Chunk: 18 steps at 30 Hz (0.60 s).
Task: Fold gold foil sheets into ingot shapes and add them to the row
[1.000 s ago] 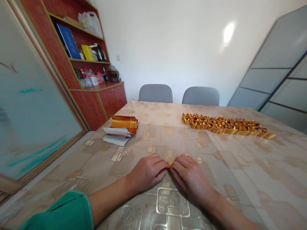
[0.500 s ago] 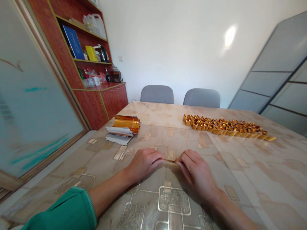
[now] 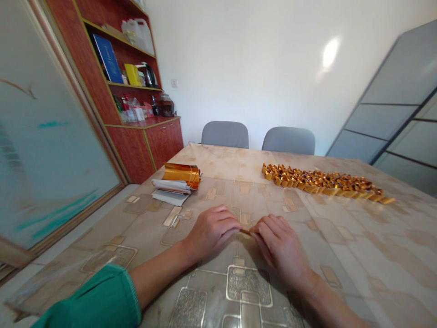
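Observation:
Between my two hands is a narrow strip of gold paper (image 3: 245, 231), most of it covered by fingers. My left hand (image 3: 215, 228) pinches its left end between thumb and fingers. At the other end, my right hand (image 3: 279, 239) is closed on the strip as well. Both hands rest low over the patterned tablecloth (image 3: 239, 191). Beyond my left hand lies a curled stack of shiny gold paper (image 3: 180, 173), with folded white-backed sheets (image 3: 171, 191) in front of it. Past my right hand stretch rows of folded gold paper pieces (image 3: 324, 181), set closely together.
Two grey chairs (image 3: 225, 134) stand at the far table edge, before a white wall. A red-brown cabinet (image 3: 146, 141) with bottles, a kettle and a blue folder is at the left. Grey panels (image 3: 392, 91) lean at the right.
My left hand has shifted slightly right, toward my right hand, so less of the strip shows between them. The view has moved a little; the other things stay in place.

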Tool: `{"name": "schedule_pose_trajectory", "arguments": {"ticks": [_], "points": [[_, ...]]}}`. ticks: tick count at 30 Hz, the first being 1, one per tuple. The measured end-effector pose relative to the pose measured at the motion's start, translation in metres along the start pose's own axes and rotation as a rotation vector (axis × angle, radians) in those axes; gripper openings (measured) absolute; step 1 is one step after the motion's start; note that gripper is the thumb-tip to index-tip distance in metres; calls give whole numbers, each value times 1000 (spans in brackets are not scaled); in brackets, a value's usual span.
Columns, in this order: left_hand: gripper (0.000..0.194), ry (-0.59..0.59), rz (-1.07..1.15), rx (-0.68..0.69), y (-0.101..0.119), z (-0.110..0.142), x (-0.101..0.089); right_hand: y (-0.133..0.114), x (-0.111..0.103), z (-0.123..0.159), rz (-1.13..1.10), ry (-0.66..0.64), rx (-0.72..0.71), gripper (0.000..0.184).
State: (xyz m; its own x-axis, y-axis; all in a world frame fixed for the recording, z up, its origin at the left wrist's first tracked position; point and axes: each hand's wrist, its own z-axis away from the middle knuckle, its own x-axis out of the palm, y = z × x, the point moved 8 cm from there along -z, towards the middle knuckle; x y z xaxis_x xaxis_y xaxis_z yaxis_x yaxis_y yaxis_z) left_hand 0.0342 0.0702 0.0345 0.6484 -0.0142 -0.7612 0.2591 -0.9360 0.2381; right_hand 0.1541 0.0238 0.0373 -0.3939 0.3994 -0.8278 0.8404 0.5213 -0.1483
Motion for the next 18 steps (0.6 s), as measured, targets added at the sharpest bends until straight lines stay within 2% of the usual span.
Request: {"name": "schedule_pose_trajectory", "arguments": {"ticks": [4,7,8,10,11,13,15,18], "points": [[20,-40,-25,-92,-17,2,-4,6,-3,0,11,27,12,23],[21,8,38,-277,-36,5,-10,13,-11,3,43,106,30,22],[22,41,121,-388,-46,8,-11,15,-16,4,59,149,34,21],[28,97,431,-647,-63,17,-5,12,-23,7,89,218,3,17],[36,91,646,-776,-67,22,5,8,-25,8,99,237,-34,15],[56,17,1085,-977,-61,31,28,-6,-25,9,102,229,-130,14],[60,-62,1369,-1063,-49,33,43,-23,-22,9,101,201,-233,18],[60,-27,1455,-1036,-48,32,44,-40,-16,8,54,135,-310,17]]}}
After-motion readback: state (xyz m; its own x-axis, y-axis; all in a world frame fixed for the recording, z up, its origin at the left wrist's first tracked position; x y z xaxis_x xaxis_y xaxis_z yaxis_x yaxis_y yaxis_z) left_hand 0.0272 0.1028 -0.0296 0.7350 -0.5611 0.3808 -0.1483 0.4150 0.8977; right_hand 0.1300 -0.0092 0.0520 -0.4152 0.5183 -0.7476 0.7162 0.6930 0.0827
